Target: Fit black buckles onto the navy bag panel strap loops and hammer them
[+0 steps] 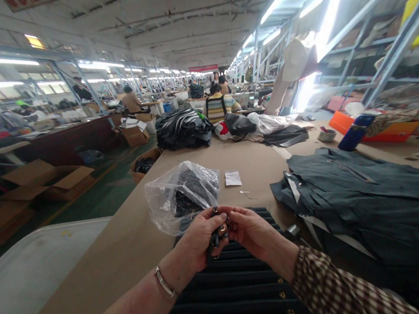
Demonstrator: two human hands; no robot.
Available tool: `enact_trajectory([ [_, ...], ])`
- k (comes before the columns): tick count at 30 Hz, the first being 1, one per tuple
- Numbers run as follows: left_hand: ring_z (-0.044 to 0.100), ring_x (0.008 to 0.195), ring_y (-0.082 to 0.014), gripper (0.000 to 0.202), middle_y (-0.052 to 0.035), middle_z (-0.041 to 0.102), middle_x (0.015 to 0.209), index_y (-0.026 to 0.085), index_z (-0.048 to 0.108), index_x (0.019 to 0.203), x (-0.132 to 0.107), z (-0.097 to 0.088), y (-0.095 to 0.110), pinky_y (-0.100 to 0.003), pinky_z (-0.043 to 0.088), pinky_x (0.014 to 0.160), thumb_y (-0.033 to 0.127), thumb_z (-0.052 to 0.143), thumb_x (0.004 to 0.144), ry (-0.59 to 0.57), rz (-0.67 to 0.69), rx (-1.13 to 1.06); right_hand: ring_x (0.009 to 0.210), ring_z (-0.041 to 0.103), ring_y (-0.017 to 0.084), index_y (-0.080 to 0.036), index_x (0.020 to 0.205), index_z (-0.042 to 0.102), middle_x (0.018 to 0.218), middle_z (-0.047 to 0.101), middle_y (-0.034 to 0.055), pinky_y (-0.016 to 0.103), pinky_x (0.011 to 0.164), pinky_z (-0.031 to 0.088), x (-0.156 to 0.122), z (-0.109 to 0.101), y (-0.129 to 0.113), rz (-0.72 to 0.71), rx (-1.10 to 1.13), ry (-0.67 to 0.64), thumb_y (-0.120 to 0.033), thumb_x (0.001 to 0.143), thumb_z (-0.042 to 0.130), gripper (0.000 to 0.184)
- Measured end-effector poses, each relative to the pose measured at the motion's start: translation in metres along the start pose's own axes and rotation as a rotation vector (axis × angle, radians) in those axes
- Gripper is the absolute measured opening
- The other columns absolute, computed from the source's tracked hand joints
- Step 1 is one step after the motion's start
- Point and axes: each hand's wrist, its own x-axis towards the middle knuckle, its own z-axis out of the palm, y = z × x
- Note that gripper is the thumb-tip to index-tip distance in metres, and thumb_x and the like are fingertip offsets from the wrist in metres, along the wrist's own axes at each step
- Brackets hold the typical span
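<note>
My left hand (202, 234) is closed around a bunch of small black strap pieces with gold-coloured metal fittings (216, 238). Against its fingertips, my right hand (251, 229) pinches at the same bunch; exactly what lies between those fingers is hidden. Below both hands, dark strips (230, 295) lie in overlapping rows, several with gold-coloured fittings near their right ends. Just beyond my left hand, a clear plastic bag (161, 196) stands open with more black pieces inside.
A white paper slip (233, 178) lies past the bag. Dark sheets (360, 187) are piled on the right, with a blue object (355, 133) behind them. A dark stack (183, 128) sits at the table's far end. Cardboard boxes (64, 183) stand on the floor at left. Other people sit farther back.
</note>
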Motion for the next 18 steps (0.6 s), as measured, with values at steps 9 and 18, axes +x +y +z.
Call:
enact_trajectory([
  [9, 0.047, 0.039, -0.0059, 0.05, 0.0035, 0.055, 0.063, 0.024, 0.055, 0.126, 0.013, 0.002, 0.0, -0.014, 0.029, 0.03, 0.032, 0.065, 0.078, -0.007, 0.003, 0.166, 0.063, 0.064, 0.013, -0.014, 0.094, 0.062, 0.075, 0.068, 0.0007, 0.026, 0.059, 0.053, 0.009, -0.009, 0.0, 0.03, 0.003, -0.082, -0.029, 0.073, 0.075, 0.029],
  [18, 0.042, 0.039, -0.0064, 0.031, 0.0075, 0.043, 0.054, 0.019, 0.06, 0.107, 0.042, 0.002, 0.017, -0.016, 0.027, 0.034, 0.036, 0.057, 0.081, 0.179, 0.158, 0.444, 0.039, 0.053, 0.007, -0.018, 0.089, 0.056, 0.053, 0.06, -0.0065, 0.015, 0.036, 0.036, 0.034, -0.031, -0.043, -0.088, -0.597, 0.155, -0.036, 0.077, 0.066, 0.024],
])
